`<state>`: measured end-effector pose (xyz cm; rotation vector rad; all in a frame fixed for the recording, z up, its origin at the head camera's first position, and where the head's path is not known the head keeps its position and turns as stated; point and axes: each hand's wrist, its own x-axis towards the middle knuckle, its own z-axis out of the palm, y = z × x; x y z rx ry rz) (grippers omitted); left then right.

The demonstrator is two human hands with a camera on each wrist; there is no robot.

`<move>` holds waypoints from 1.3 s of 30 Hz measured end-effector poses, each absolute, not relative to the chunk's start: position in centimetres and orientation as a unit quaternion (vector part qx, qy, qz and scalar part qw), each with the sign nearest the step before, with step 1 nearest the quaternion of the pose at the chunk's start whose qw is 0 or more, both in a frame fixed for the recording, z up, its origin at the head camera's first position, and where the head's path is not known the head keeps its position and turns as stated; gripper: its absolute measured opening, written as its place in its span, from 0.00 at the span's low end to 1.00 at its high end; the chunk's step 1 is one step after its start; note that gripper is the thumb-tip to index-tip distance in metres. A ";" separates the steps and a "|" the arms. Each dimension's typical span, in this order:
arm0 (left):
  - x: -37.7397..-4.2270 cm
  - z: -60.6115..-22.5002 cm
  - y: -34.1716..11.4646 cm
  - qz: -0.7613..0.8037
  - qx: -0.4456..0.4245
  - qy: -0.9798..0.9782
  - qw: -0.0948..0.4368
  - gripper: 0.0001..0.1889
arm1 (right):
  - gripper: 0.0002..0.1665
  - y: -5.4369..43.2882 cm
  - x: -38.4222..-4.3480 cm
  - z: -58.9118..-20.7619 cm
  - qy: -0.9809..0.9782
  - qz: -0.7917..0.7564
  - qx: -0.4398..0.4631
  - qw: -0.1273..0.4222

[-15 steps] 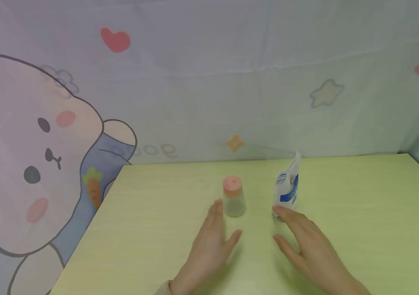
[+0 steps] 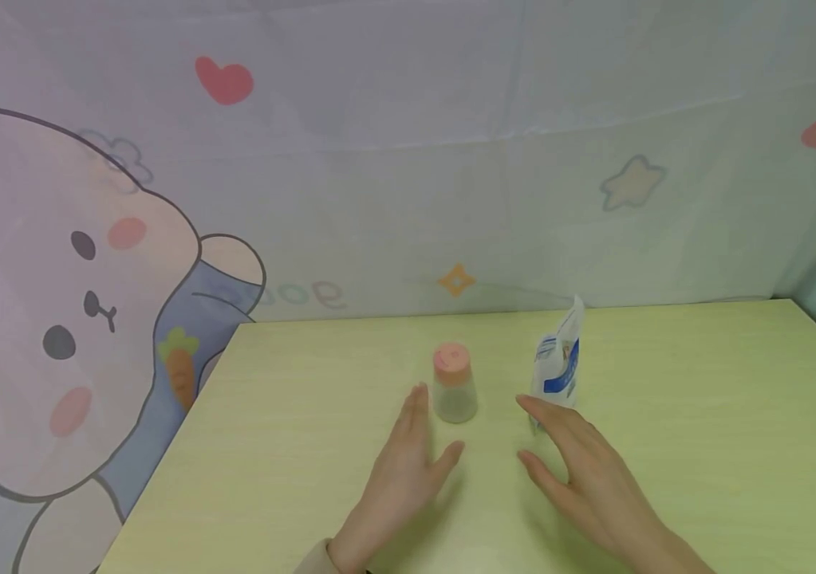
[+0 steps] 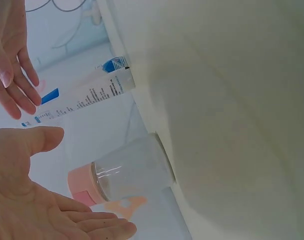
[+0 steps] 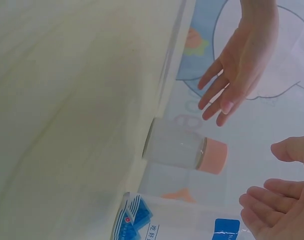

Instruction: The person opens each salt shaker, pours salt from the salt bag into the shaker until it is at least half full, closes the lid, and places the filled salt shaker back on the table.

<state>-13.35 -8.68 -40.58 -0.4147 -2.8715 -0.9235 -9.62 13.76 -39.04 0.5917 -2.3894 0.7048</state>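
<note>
A clear jar [image 2: 455, 401] with a pink lid [image 2: 452, 360] stands upright on the table. To its right stands a white and blue packet [image 2: 558, 371], its top pinched up to a tall corner. My left hand [image 2: 404, 470] is beside the jar on its near left, fingers straight and thumb apart, holding nothing. In front of the packet my right hand [image 2: 590, 470] hovers with relaxed fingers, overlapping the packet's lower part in the head view. The left wrist view shows the jar [image 3: 137, 170] between the left palm and the table, with the packet [image 3: 87, 92] beyond.
The pale yellow-green table [image 2: 709, 414] reaches back to a hanging cloth [image 2: 393, 199] printed with a bear, a heart and stars. Its left part drapes along the table's left edge.
My right hand has shifted slightly left, its fingertips now nearer the jar. The left hand has drifted a little left. Jar and packet stay where they stood.
</note>
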 end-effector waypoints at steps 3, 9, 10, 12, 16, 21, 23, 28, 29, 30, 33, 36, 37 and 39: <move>-13.7 -40.4 -8.9 -0.312 -0.131 -0.940 0.040 0.44 | 0.41 13.5 -9.7 -38.9 -0.894 0.270 0.219 0.284; -14.1 -40.3 -9.2 -0.336 -0.131 -0.932 0.032 0.44 | 0.40 13.1 -10.0 -39.0 -0.898 0.275 0.217 0.265; -14.2 -40.3 -9.3 -0.340 -0.132 -0.931 0.030 0.43 | 0.40 13.0 -10.1 -39.1 -0.899 0.274 0.218 0.263; -14.2 -40.3 -9.3 -0.348 -0.134 -0.928 0.027 0.43 | 0.40 12.9 -10.2 -39.3 -0.902 0.272 0.216 0.257; -14.4 -40.3 -9.3 -0.371 -0.133 -0.919 0.013 0.44 | 0.40 12.8 -10.4 -39.5 -0.905 0.269 0.214 0.252; -14.8 -40.2 -9.2 -0.387 -0.127 -0.913 0.001 0.44 | 0.39 12.5 -10.8 -39.3 -0.902 0.272 0.217 0.255; -15.0 -40.2 -9.2 -0.388 -0.126 -0.913 0.004 0.44 | 0.39 12.4 -11.0 -39.2 -0.901 0.273 0.219 0.258; -15.5 -40.2 -9.3 -0.389 -0.126 -0.912 0.017 0.44 | 0.39 12.1 -11.4 -39.0 -0.894 0.279 0.225 0.267; -15.6 -40.2 -9.3 -0.391 -0.124 -0.912 0.018 0.44 | 0.38 12.0 -11.4 -39.0 -0.893 0.281 0.224 0.269; -15.7 -40.2 -9.3 -0.392 -0.125 -0.911 0.020 0.44 | 0.38 12.0 -11.5 -39.0 -0.893 0.283 0.223 0.270; -15.9 -40.2 -9.3 -0.398 -0.119 -0.910 0.018 0.44 | 0.38 11.9 -11.6 -39.0 -0.893 0.288 0.218 0.270; -16.1 -40.1 -9.3 -0.400 -0.116 -0.909 0.016 0.44 | 0.37 11.8 -11.7 -39.1 -0.894 0.293 0.212 0.264; -16.2 -40.1 -9.2 -0.401 -0.114 -0.909 0.014 0.44 | 0.37 11.8 -11.7 -39.1 -0.894 0.296 0.211 0.261; -16.2 -40.1 -9.2 -0.404 -0.113 -0.908 0.012 0.44 | 0.36 11.7 -11.8 -39.1 -0.895 0.302 0.207 0.255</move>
